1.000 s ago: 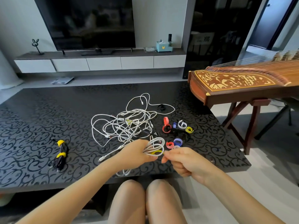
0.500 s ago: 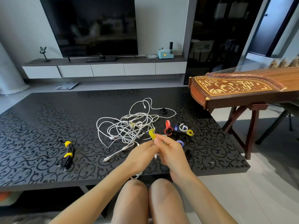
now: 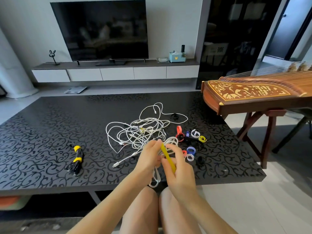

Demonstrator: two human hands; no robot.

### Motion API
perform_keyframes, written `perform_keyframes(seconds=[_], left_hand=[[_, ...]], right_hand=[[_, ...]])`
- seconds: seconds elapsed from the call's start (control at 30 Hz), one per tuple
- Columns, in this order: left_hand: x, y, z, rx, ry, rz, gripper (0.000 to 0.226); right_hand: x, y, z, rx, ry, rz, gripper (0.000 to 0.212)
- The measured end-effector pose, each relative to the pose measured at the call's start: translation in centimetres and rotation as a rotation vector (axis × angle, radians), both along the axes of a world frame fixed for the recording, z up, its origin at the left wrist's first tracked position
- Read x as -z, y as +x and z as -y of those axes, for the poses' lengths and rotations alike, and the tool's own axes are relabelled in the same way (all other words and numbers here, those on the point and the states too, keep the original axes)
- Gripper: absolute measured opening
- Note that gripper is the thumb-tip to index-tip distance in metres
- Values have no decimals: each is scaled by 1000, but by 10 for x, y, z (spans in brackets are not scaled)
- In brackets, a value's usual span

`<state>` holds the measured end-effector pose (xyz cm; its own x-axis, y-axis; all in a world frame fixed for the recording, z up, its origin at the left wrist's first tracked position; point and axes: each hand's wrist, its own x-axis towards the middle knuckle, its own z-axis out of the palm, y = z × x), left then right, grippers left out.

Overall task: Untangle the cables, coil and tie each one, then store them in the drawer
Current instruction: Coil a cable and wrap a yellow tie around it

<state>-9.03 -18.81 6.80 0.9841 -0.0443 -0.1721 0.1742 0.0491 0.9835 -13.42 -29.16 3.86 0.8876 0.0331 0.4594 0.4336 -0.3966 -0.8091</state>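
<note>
My left hand (image 3: 149, 157) grips a coiled white cable (image 3: 171, 143) near the table's front edge; its lower loops (image 3: 156, 179) hang past the edge. My right hand (image 3: 179, 168) pinches a yellow strap (image 3: 168, 157) laid across that coil. Behind my hands lies a tangle of white cables (image 3: 141, 130) on the black patterned table (image 3: 42, 132). A black cable bundle (image 3: 76, 160) with two yellow ties rests at the left.
Several loose coloured straps (image 3: 191, 142) in red, blue, white, yellow and black lie right of my hands. A wooden zither (image 3: 253, 97) on a stand borders the table's right side. A TV console with drawers (image 3: 116, 73) stands against the far wall.
My right hand has brought the yellow strap down over the coil, which now shows above my fingers. The camera has tilted up a little.
</note>
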Motion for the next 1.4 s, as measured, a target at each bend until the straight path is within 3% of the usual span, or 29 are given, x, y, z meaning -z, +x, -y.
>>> perform_keyframes(seconds=[0.1, 0.27, 0.33, 0.5, 0.57, 0.63, 0.73, 0.87, 1.03, 1.4], left_hand=[[-10, 3, -3, 5, -19, 2, 32], [-16, 0, -4, 109, 4, 34, 36], [-19, -4, -5, 161, 23, 76, 37], [-15, -14, -7, 251, 87, 159, 30], [-15, -16, -9, 271, 82, 180, 26], [-14, -18, -12, 299, 106, 219, 27], [-15, -21, -15, 351, 199, 290, 31], [-16, -22, -14, 335, 372, 378, 24], [-13, -29, -12, 253, 597, 627, 3], [-15, -30, -12, 311, 622, 615, 10]], right_hand=[[9, -8, 9, 10, 58, 50, 30], [10, -4, 29, -45, 310, -333, 18], [7, 3, 38, -25, 283, -421, 19], [-9, 16, 61, -56, 55, -403, 17], [-19, 18, 65, -190, 171, -501, 12], [-28, 20, 71, -347, 364, -606, 20], [-41, 23, 75, -379, 603, -699, 27], [-43, 25, 68, -259, 383, -629, 15], [-48, 28, 68, -181, 319, -640, 16], [-55, 29, 61, -75, 364, -606, 19]])
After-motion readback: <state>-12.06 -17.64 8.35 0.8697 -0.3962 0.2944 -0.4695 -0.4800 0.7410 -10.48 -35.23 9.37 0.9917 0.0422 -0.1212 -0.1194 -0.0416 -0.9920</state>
